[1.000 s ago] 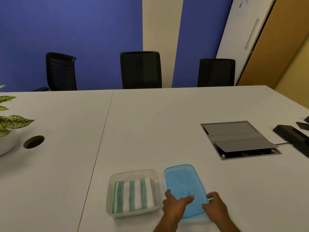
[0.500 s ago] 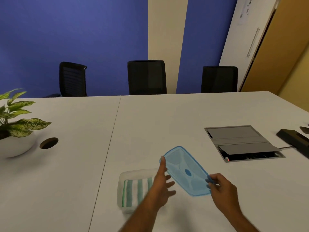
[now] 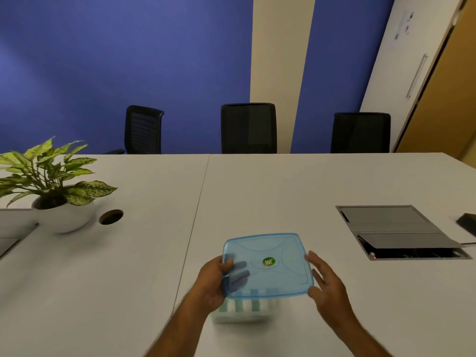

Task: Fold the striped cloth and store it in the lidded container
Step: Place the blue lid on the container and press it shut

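A translucent blue lid (image 3: 268, 265) with a green round sticker hovers flat above the clear container (image 3: 242, 316) near the table's front edge. My left hand (image 3: 213, 282) grips the lid's left edge, fingers showing through the plastic from beneath. My right hand (image 3: 325, 282) presses against the lid's right edge with fingers extended. The folded green-and-white striped cloth (image 3: 244, 305) lies inside the container, mostly hidden under the lid; only its near strip shows.
A potted plant (image 3: 56, 194) in a white bowl stands at the left, beside a round cable hole (image 3: 111, 216). A grey floor-box hatch (image 3: 396, 231) sits open at the right, with a black device (image 3: 467, 222) beyond it. Three black chairs line the far edge.
The lid was lifted off the table to the container's right, turned over, and carried left over the container. Both hands moved with it, and the view tilted up.
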The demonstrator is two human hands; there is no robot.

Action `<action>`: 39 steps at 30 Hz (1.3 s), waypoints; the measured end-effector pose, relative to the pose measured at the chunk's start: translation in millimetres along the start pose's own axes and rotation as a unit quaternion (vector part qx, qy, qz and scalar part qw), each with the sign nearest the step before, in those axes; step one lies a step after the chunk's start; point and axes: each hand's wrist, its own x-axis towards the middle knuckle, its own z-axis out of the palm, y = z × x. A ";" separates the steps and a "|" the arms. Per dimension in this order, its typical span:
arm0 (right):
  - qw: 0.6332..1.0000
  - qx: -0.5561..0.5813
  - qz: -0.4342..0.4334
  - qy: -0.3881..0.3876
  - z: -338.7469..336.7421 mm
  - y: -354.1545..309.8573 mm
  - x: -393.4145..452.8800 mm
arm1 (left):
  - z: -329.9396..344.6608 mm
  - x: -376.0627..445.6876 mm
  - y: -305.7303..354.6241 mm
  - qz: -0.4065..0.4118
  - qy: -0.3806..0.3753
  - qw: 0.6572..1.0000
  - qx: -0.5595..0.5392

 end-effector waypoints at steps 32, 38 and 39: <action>0.954 -0.094 0.276 -0.077 102.8 46.4 22.5 | -70.7 68.3 -72.7 0.103 0.240 0.881 0.396; 0.948 -0.123 0.281 -0.079 104.4 63.0 32.8 | -75.9 79.1 -76.0 0.114 0.244 0.867 0.419; 0.950 -0.123 0.278 -0.075 104.1 63.9 34.4 | -77.3 81.3 -76.2 0.114 0.245 0.864 0.424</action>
